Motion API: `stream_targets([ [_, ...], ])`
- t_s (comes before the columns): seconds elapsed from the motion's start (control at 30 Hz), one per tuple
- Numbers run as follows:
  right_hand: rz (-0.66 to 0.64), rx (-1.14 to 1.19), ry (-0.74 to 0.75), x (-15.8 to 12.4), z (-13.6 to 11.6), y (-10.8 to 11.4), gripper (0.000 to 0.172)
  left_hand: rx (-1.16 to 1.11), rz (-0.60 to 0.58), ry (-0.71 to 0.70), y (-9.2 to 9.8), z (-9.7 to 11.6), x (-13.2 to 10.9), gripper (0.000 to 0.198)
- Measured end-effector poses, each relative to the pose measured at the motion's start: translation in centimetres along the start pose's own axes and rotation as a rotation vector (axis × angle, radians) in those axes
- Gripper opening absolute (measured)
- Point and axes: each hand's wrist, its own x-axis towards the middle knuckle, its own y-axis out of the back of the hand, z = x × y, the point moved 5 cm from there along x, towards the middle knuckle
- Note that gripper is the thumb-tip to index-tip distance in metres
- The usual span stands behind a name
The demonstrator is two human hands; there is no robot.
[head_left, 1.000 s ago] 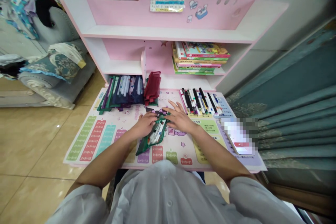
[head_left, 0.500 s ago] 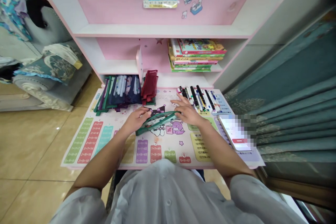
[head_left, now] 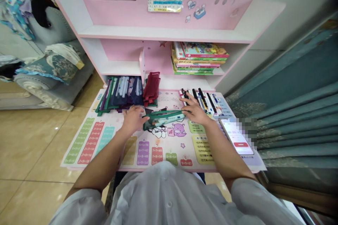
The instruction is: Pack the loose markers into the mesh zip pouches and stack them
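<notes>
A green-edged mesh pencil pouch (head_left: 165, 121) with pens visible inside lies near the middle of the desk mat. At its right end, my right hand (head_left: 194, 111) pinches the corner between thumb and finger, the other fingers stretched toward the loose pens. My left hand (head_left: 133, 120) is at the pouch's left end, fingers spread, the thumb beside or touching its edge. Loose pens and markers (head_left: 203, 100) lie in a row just beyond my right hand. Filled pouches (head_left: 123, 91) are stacked at the back left, beside a pile of dark red mesh pouches (head_left: 151, 88).
A pink and white shelf (head_left: 163, 35) rises behind the desk, holding a stack of books (head_left: 199, 58). A phone (head_left: 236, 137) lies at the desk's right edge. A teal curtain (head_left: 295, 105) hangs to the right, and a sofa (head_left: 50, 81) with clothes stands left.
My left hand has loosened from the pouch's left end and spread its fingers, moving slightly left. The pouch now lies more level, its left end higher, with its printed pens turned more into view.
</notes>
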Motion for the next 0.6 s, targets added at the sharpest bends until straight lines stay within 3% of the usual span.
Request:
stream_targets([
  [0.1, 0.007, -0.010, -0.014, 0.0, 0.2, -0.1, 0.023, -0.032, -0.024, -0.004, 0.1, 0.2, -0.1, 0.005],
  [0.2, 0.058, -0.068, -0.089, 0.1, -0.4, -0.3, 0.021, -0.079, -0.013, -0.026, -0.2, 0.5, -0.2, 0.006],
  [0.37, 0.227, -0.128, -0.142, 0.5, -5.3, -1.1, 0.023, -0.102, -0.024, -0.103, -1.8, 1.4, -0.9, 0.008],
  [0.47, 0.186, -0.093, -0.071, 0.8, -8.6, -2.4, 0.026, -0.094, -0.057, -0.156, -2.5, 2.4, -1.3, 0.008],
  [0.6, 0.124, -0.048, -0.069, 1.0, -10.3, -3.5, 0.029, -0.093, -0.021, -0.192, -2.3, 3.1, -1.8, 0.007],
])
